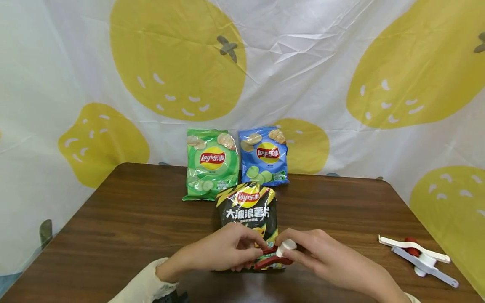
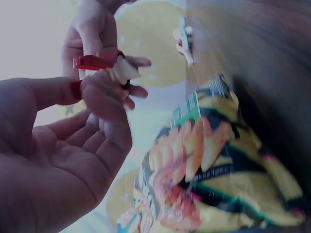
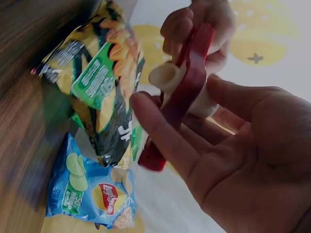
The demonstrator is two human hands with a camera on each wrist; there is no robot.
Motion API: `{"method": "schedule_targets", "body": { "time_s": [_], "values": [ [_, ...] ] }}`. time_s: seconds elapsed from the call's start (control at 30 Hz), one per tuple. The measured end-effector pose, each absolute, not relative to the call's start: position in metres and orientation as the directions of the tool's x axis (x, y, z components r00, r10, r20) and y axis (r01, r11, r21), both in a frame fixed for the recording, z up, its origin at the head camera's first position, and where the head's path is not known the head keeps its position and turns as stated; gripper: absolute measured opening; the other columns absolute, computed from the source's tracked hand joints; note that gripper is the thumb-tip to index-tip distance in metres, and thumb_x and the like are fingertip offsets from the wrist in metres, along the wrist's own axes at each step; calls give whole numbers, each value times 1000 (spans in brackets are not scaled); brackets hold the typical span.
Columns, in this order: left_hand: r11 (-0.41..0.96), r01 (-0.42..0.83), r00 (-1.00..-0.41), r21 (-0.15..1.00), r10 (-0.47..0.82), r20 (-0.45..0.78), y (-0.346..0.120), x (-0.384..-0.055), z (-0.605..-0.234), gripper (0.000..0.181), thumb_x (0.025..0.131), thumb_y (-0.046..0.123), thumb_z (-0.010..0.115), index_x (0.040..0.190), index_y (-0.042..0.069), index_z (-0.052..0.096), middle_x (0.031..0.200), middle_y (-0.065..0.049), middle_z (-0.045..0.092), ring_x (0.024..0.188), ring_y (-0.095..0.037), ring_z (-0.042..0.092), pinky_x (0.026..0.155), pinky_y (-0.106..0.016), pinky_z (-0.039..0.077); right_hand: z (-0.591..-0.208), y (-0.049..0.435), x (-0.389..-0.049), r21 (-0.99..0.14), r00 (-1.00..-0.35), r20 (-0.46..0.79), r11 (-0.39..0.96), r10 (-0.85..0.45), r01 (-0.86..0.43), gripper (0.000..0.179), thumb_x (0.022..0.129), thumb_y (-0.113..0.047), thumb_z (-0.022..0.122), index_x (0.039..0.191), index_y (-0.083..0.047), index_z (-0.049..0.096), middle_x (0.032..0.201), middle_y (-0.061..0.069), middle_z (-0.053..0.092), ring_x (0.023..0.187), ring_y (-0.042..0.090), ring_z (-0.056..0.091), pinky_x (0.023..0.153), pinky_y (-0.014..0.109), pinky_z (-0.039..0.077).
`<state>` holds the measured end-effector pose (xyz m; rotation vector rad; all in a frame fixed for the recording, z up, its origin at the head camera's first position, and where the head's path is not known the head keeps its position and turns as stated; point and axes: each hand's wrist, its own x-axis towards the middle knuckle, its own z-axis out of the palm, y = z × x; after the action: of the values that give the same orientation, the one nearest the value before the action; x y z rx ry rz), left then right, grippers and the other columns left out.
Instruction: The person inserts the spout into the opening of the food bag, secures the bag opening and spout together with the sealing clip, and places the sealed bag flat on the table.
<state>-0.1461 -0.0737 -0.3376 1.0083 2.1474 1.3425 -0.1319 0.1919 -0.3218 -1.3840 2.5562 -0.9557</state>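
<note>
Between both hands is a red bag clip with a white spout, spread into two arms in the head view. My left hand pinches one end of it between thumb and fingers. At the spout, my right hand holds the clip with thumb and fingertips, as the right wrist view shows of the white spout and red arm. Just beyond and partly behind the hands, a black and yellow chip bag lies on the table, its lower part partly covered by them.
A green chip bag and a blue chip bag lean at the back of the brown table. Two more spouted clips, one white and one grey, lie at the right. A fruit-patterned cloth hangs behind.
</note>
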Motion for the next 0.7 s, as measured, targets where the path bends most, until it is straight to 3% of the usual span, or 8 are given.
{"method": "schedule_targets", "body": {
  "time_s": [0.17,0.3,0.43,0.57,0.7],
  "values": [
    [370,487,-646,791,763,41,-72,-147,-341,18,93,3,56,101,2,72,62,9,61,46,-1,55,47,-22,50,-327,191,-134,-545,-603,200,423,-772,-723,11,103,-25,55,114,-28,56,86,-16,60,72,0,57,66,20,50],
    [388,407,-669,827,743,-20,-71,-146,-346,17,95,2,54,99,1,71,62,1,64,48,-10,64,43,-33,53,-331,193,-136,-535,-608,190,438,-771,-722,6,103,-25,54,109,-26,54,76,-16,52,65,-3,51,61,20,47],
    [371,326,-666,870,743,-68,-69,-147,-354,15,97,-1,53,97,-3,68,65,-5,66,53,-19,69,45,-40,55,-334,195,-136,-554,-636,77,498,-767,-667,3,105,-28,50,105,-25,51,70,-17,42,59,-4,42,57,19,42],
    [377,373,-624,848,778,-71,-66,-148,-360,16,99,-1,52,91,-4,66,67,-4,67,53,-14,68,47,-34,55,-338,196,-135,-506,-640,13,547,-768,-667,10,105,-30,50,99,-23,48,70,-17,40,61,-2,40,57,19,40],
    [411,446,-621,795,782,-56,-65,-150,-363,21,100,0,52,84,-1,65,65,-2,66,50,-6,66,44,-27,53,-341,194,-135,-419,-625,103,536,-774,-733,5,105,-26,51,101,-23,50,81,-15,45,70,0,46,64,20,43]
  ]
}}
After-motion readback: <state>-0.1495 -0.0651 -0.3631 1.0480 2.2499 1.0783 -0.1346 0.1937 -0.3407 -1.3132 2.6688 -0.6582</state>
